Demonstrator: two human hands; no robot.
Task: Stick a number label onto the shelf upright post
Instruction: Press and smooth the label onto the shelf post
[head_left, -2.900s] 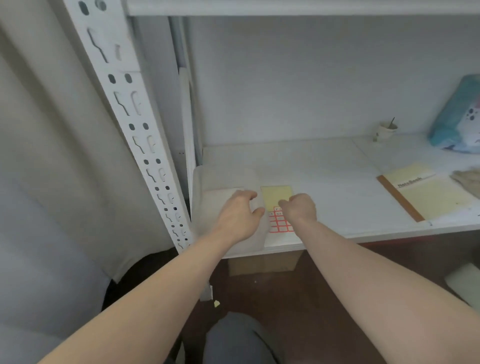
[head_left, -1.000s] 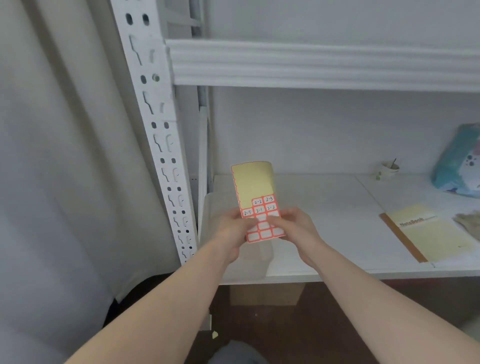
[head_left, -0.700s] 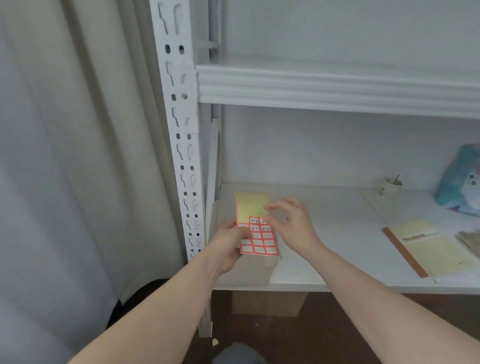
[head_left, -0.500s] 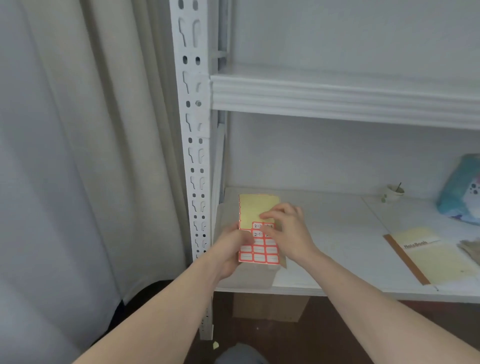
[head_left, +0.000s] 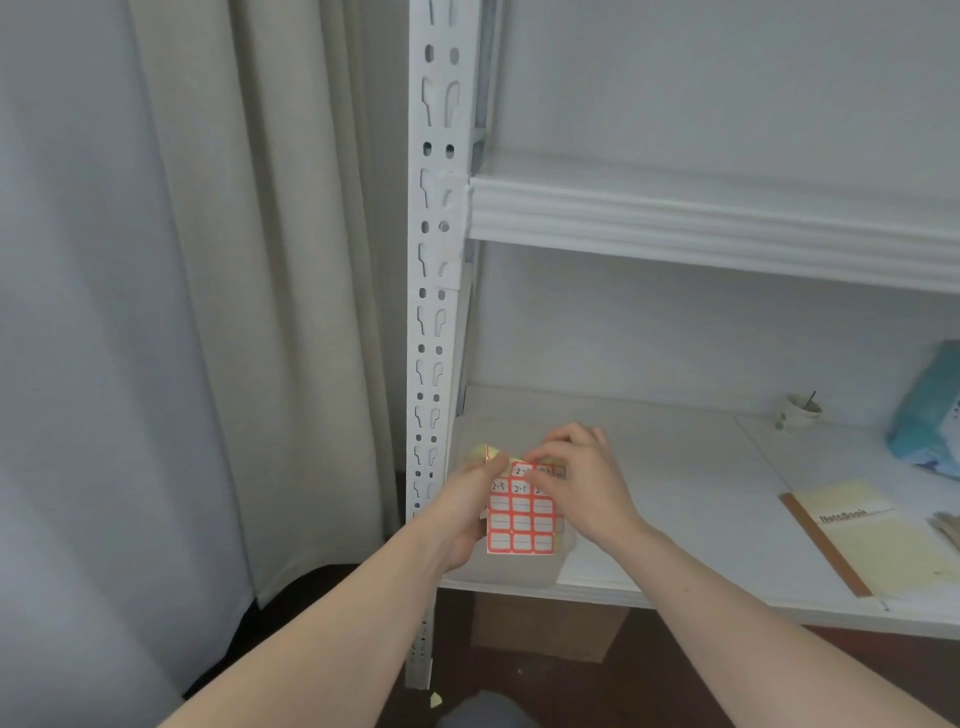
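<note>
the left hand (head_left: 467, 512) held the label sheet (head_left: 521, 514) by its left side, with the thumb curled over the top. the right hand (head_left: 582, 483) had its fingertips (head_left: 540, 460) bent onto the top rows, where the small labels have numbers written on them. it looked like it was picking at one label, but i could not tell if a label was pinched yet. the sheet was up in the air over the front left corner of the lower shelf board (head_left: 675, 499), just beside the upright post (head_left: 434, 312). to do this step well, the person should lift one corner of a numbered label slowly and keep the sheet still, so the label does not tear or curl. a clear plastic box (head_left: 514, 569) sat under the hands at that corner. a notebook (head_left: 857, 540), a little cup (head_left: 802, 410) and a blue bag (head_left: 930, 421) were toward the right end, well apart. a curtain (head_left: 208, 312) hung left of the post. nothing blocked the post's front face.
</note>
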